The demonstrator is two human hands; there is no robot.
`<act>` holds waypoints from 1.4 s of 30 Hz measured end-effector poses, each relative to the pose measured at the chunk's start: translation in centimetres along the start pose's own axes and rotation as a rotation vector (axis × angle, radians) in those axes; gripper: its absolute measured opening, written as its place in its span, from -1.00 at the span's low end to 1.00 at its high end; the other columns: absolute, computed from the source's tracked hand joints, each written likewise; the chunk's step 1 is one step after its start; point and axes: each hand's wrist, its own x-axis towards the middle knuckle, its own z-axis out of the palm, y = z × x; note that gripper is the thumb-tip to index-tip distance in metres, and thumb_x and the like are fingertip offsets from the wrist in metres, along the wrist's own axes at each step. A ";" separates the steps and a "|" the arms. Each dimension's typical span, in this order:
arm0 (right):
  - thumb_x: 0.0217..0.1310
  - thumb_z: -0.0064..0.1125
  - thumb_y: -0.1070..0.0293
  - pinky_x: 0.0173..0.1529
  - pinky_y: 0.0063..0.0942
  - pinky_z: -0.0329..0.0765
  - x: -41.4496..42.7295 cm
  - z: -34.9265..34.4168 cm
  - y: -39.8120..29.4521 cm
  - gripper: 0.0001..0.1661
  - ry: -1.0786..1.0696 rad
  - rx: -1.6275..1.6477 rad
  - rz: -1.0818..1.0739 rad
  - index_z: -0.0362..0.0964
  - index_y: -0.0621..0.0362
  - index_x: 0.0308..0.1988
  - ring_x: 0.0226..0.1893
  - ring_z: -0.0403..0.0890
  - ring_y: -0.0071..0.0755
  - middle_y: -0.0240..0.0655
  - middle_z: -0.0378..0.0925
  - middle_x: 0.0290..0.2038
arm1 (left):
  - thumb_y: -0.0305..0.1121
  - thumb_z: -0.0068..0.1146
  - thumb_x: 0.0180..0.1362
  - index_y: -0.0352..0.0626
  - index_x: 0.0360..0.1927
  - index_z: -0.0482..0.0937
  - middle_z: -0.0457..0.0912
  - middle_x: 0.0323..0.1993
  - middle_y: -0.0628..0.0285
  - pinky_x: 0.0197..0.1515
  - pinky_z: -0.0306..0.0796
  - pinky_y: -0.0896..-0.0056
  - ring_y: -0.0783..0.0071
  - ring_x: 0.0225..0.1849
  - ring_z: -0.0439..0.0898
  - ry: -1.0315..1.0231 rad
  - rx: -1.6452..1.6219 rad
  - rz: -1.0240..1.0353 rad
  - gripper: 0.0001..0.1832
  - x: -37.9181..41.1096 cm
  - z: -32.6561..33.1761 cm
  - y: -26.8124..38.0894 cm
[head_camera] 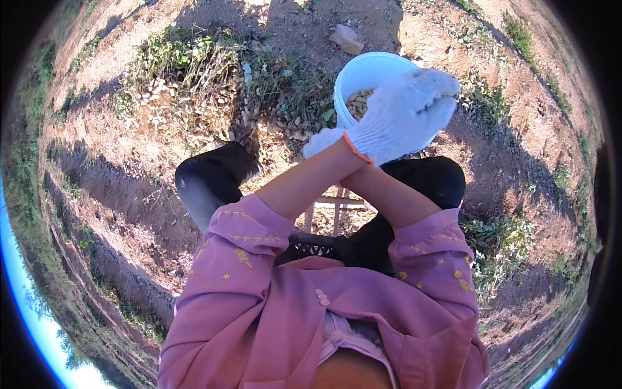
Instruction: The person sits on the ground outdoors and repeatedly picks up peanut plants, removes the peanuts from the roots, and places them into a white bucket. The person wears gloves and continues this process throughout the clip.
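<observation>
My forearms cross in front of me, the left one on top. My left hand [413,112], in a white knitted glove with an orange cuff edge, is over the right side of a white plastic bucket [343,82]. Its fingers point up and right; whether they hold anything is unclear. Unshelled peanuts [358,103] lie inside the bucket. My right hand [322,141], also in a white glove, shows only partly beyond the left wrist, at the bucket's lower left; the rest is hidden. Uprooted peanut plants [194,61] with pods lie to the left of the bucket.
A pale rock [347,39] lies on the soil just beyond the bucket. My bent knees, in black trousers, flank the work area. A slatted frame [336,214] and a black latticed plastic piece [313,249] are between my legs. More cut plants [500,243] lie at the right.
</observation>
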 end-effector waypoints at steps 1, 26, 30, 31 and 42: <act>0.18 0.06 0.33 -0.14 -0.23 0.59 0.1 0.2 -0.7 -0.73 -0.023 -0.036 -0.048 0.58 0.11 -0.15 -0.15 0.66 -0.16 -0.19 0.65 -0.21 | -0.38 0.10 0.19 -0.16 -0.15 0.61 0.66 -0.25 0.23 -0.16 0.49 0.40 0.39 -0.27 0.62 0.114 -0.052 -0.188 -0.81 -1.0 -2.6 -3.8; 0.12 0.15 0.30 -0.16 -0.33 0.58 1.7 0.5 -4.0 -0.76 -0.103 0.077 -0.075 0.59 0.11 -0.21 -0.11 0.62 -0.23 -0.26 0.62 -0.23 | -0.17 0.09 -0.02 -0.39 -0.14 0.48 0.53 -0.08 -0.24 0.02 0.40 0.03 -0.18 -0.04 0.52 -0.025 0.847 -1.096 -0.53 -16.0 -16.5 -27.0; 0.12 0.14 0.30 -0.17 -0.33 0.58 1.7 0.4 -3.9 -0.78 -0.096 0.070 -0.072 0.60 0.12 -0.24 -0.12 0.63 -0.22 -0.27 0.63 -0.24 | -0.14 0.07 -0.01 -0.41 -0.18 0.51 0.58 -0.14 -0.28 0.06 0.37 0.04 -0.19 0.00 0.52 -0.083 0.667 -1.111 -0.52 -14.9 -19.5 -26.1; 0.13 0.14 0.30 -0.17 -0.33 0.58 1.6 0.2 -4.0 -0.79 -0.099 0.061 -0.068 0.60 0.12 -0.24 -0.12 0.63 -0.22 -0.27 0.63 -0.25 | -0.19 0.10 0.02 -0.39 -0.28 0.52 0.62 -0.21 -0.18 -0.13 0.46 0.08 -0.08 -0.15 0.62 -0.112 0.670 -1.077 -0.61 -14.5 -20.1 -25.9; 0.12 0.11 0.34 -0.22 -0.27 0.58 1.4 -0.3 -2.2 -0.81 -0.011 0.010 0.001 0.58 0.13 -0.28 -0.19 0.66 -0.19 -0.21 0.64 -0.28 | -0.43 -0.10 0.22 -0.21 -0.22 0.37 0.63 -0.32 0.00 -0.53 0.46 0.35 0.24 -0.47 0.61 0.479 -0.813 -1.083 -0.89 -10.1 -21.2 -15.0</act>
